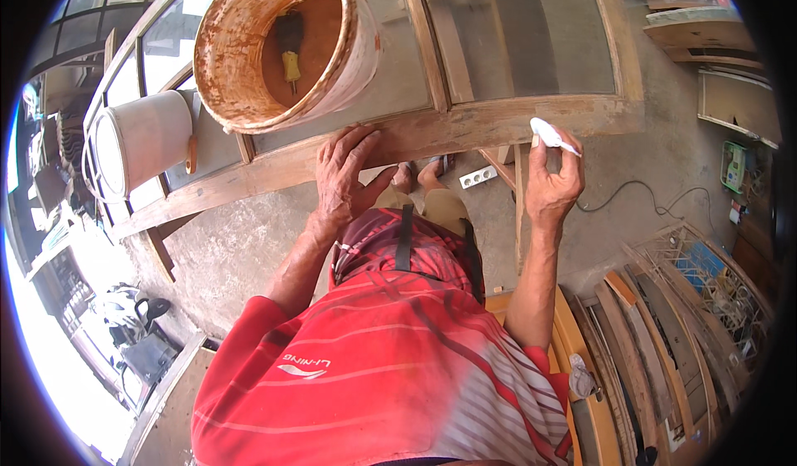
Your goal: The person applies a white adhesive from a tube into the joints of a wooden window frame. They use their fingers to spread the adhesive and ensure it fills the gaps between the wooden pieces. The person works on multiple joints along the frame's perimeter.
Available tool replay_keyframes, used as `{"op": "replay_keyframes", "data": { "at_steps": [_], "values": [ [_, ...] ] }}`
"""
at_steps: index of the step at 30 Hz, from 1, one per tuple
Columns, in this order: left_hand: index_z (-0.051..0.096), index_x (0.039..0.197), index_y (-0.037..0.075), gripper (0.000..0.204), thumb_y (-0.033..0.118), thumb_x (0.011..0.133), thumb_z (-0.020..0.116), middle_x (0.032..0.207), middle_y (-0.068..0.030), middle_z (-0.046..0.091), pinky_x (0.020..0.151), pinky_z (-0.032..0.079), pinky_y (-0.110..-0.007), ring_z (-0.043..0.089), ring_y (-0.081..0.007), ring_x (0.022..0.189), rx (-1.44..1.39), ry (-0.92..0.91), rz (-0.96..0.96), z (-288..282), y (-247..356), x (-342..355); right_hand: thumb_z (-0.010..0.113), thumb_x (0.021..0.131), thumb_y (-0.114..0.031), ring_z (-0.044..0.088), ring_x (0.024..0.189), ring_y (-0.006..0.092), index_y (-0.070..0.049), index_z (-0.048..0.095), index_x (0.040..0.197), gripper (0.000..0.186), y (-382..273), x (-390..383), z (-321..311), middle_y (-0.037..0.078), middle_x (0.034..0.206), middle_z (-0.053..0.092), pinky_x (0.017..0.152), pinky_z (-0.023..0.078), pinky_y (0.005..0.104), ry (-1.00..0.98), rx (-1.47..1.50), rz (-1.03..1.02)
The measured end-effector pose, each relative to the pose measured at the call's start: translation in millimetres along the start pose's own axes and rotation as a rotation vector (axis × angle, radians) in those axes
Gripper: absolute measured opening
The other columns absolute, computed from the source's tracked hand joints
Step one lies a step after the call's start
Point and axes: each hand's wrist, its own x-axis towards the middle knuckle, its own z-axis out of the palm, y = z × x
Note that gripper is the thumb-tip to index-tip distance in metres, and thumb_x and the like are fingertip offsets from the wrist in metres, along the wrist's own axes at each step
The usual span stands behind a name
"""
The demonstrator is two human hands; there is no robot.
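My left hand (pixel 344 175) lies with its fingers spread on the front rail of a wooden frame with glass panes (pixel 473 121). It holds nothing. Raised just in front of that same rail, toward its right end, my right hand (pixel 554 185) pinches a small white object (pixel 550 135) between thumb and fingers. The object is rounded at one end and slim at the other; its kind is unclear. A large brown-stained bucket (pixel 224 63) stands on the frame beyond my left hand. Inside it is a black and yellow tool (pixel 290 51) with a thin tip.
A smaller white bucket (pixel 154 138) is on the frame at the left. Below the rail, a white power strip (pixel 477 177) and a dark cable (pixel 631 185) lie on the floor. Wooden boards (pixel 639 341) and a wire rack (pixel 722 300) fill the lower right. A motorbike (pixel 137 325) stands at the left.
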Motion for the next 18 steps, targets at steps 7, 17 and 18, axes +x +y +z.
{"op": "replay_keyframes", "data": {
  "at_steps": [7, 17, 18],
  "values": [
    [0.071, 0.139, 0.011, 0.074, 0.030, 0.073, 0.099, 0.145, -0.0106, 0.066, 0.114, 0.045, -0.051, 0.060, -0.0352, 0.137, 0.098, -0.020, -0.089, 6.0, 0.3, -4.9, 0.085, 0.090, -0.007, 0.071, 0.107, 0.0317, -0.007, 0.072, 0.122, 0.035, 41.9, 18.0, 18.3, 0.009, 0.119, 0.072, 0.091, 0.057, 0.0454, -0.058, -0.076, -0.144],
    [0.070, 0.140, 0.010, 0.079, 0.023, 0.069, 0.101, 0.146, -0.0123, 0.065, 0.116, 0.045, -0.053, 0.058, -0.0375, 0.138, 0.125, -0.057, -0.126, 4.2, 0.9, -5.4, 0.090, 0.088, -0.018, 0.070, 0.106, 0.0312, -0.009, 0.071, 0.127, 0.045, 44.8, 22.0, 17.0, 0.009, 0.120, 0.070, 0.089, 0.056, 0.0466, -0.052, -0.047, -0.164],
    [0.070, 0.140, 0.009, 0.079, 0.023, 0.069, 0.101, 0.146, -0.0125, 0.065, 0.117, 0.045, -0.053, 0.058, -0.0378, 0.139, 0.112, -0.052, -0.123, 7.4, 1.8, -5.5, 0.090, 0.088, -0.018, 0.070, 0.106, 0.0313, -0.009, 0.071, 0.127, 0.045, 45.9, 22.9, 16.5, 0.009, 0.120, 0.070, 0.089, 0.056, 0.0467, -0.052, -0.055, -0.174]
  ]
}}
